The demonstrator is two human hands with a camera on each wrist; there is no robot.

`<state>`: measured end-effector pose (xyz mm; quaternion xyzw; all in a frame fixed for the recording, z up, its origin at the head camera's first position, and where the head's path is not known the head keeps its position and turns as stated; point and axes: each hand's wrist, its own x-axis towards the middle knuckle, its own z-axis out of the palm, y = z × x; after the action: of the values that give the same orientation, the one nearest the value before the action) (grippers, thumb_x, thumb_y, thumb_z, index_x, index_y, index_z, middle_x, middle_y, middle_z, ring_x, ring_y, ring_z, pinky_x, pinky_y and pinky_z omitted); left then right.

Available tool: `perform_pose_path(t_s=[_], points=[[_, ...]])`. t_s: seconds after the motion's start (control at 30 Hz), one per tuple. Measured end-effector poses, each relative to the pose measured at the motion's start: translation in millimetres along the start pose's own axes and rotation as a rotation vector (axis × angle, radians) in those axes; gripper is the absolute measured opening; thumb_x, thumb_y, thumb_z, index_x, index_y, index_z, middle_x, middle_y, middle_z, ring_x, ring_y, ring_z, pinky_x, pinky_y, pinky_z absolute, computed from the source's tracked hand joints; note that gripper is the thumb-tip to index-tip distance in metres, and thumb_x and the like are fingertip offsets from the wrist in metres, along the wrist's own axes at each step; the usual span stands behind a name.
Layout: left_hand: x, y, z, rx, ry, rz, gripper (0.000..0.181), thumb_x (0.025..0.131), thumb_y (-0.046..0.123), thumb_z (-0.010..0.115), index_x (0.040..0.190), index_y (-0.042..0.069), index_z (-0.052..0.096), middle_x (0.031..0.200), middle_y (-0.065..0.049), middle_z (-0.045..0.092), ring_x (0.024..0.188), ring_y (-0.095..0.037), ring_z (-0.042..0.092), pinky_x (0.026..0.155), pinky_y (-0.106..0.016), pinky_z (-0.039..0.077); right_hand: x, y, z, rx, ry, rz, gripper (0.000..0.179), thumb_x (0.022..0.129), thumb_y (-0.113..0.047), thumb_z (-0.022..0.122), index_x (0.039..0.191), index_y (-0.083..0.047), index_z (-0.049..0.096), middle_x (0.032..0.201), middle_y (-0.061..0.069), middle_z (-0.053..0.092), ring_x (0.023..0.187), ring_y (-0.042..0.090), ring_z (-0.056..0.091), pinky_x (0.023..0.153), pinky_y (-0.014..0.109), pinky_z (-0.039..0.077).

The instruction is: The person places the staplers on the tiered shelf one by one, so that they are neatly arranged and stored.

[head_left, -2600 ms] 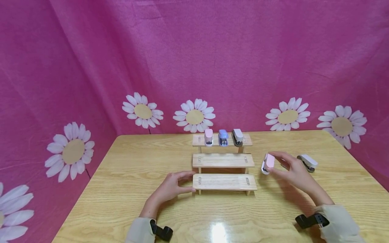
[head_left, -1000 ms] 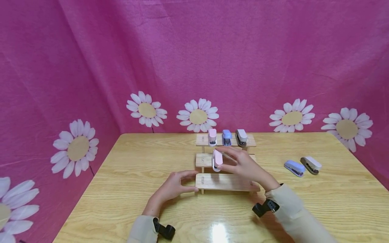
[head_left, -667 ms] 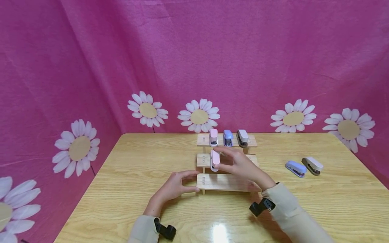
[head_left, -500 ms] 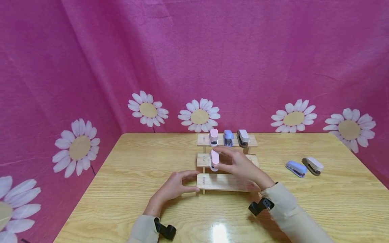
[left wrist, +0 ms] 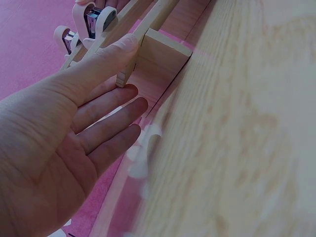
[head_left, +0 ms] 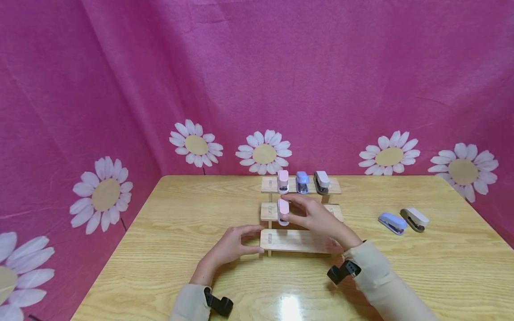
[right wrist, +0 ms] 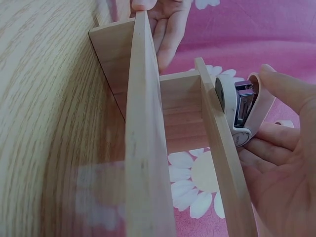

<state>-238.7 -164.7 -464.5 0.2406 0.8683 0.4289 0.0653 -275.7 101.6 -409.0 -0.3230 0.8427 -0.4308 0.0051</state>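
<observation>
Running front to back, the held pink stapler [head_left: 283, 208] faces the person [head_left: 375, 269].

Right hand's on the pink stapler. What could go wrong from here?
Lifting the right hand might knock the upper pink stapler, close behind it. The held pink stapler is near the front edge of the middle shelf and might tip if released there. The left hand touches the rack only at its left end, so a bump could shift it.

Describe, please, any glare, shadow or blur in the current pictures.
Head view: a white glare spot on the table near the bottom edge, soft shadow beside the right sleeve; left wrist view: dimmer, table grain blurry; right wrist view: also dim, pale blurred reflection on the table.
</observation>
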Motion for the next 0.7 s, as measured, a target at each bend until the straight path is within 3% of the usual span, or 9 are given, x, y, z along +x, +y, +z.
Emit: perform_pose_path(t_s=[0.4, 0.7], points=[[-0.8, 2.3, -0.5, -0.009, -0.003, -0.02, 0.06, 0.082, 0.035, 0.079, 0.135, 0.014, 0.06, 0.135, -0.006, 0.063, 0.124, -0.023, 0.061, 0.11, -0.045, 0.047, -2.7, 5, 1, 0.037, 0.02, 0.016, 0.058, 0.09, -0.025, 0.072, 0.14, -0.006, 0.051, 0.147, 0.017, 0.051, 0.139, 0.034, 0.045, 0.117, 0.047, 0.037], [-1.3, 4.0, -0.3, 0.0, -0.006, -0.02, 0.06, 0.082, 0.032, 0.079, 0.135, 0.012, 0.059, 0.134, -0.007, 0.064, 0.123, -0.023, 0.062, 0.11, -0.045, 0.047, -16.6, 6, -6, -0.033, 0.081, 0.022, 0.055, 0.09, -0.023, 0.071, 0.139, -0.006, 0.052, 0.143, 0.015, 0.055, 0.132, 0.033, 0.053, 0.112, 0.049, 0.043]])
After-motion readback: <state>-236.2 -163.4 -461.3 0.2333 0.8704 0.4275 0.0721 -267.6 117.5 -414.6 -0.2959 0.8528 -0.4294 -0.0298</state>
